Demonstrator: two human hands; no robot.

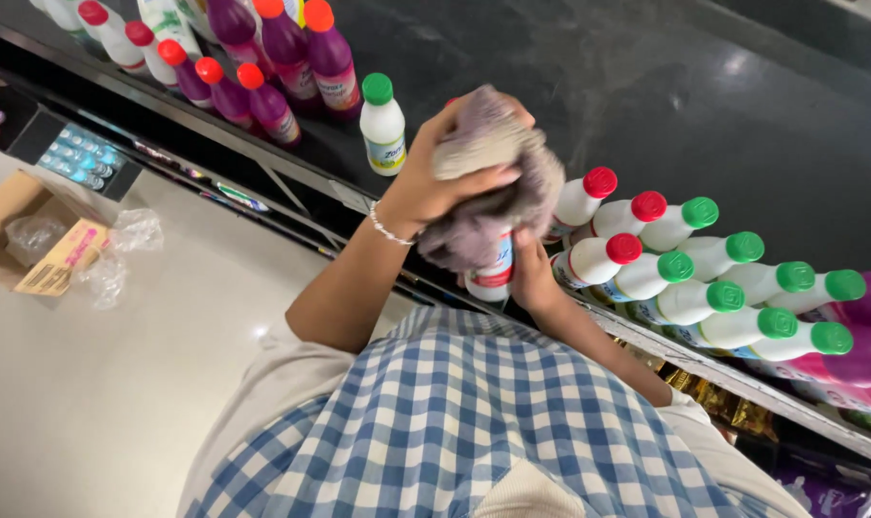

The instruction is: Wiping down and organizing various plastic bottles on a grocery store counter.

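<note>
My left hand (424, 184), with a thin bracelet at the wrist, is closed on a crumpled grey-purple cloth (498, 197) and presses it over the top of a white bottle with a red label (494, 275). My right hand (534, 273) grips that bottle from the side, just below the cloth. The bottle's cap is hidden under the cloth. Both hands are held over the front edge of a dark shelf (589, 86).
White bottles with red and green caps (704, 278) lie in rows to the right, with purple bottles (862, 336) beyond. More purple bottles (282, 58) and a single green-capped white bottle (381, 123) stand to the left. A cardboard box (32, 230) and plastic wrap (119, 251) lie on the floor.
</note>
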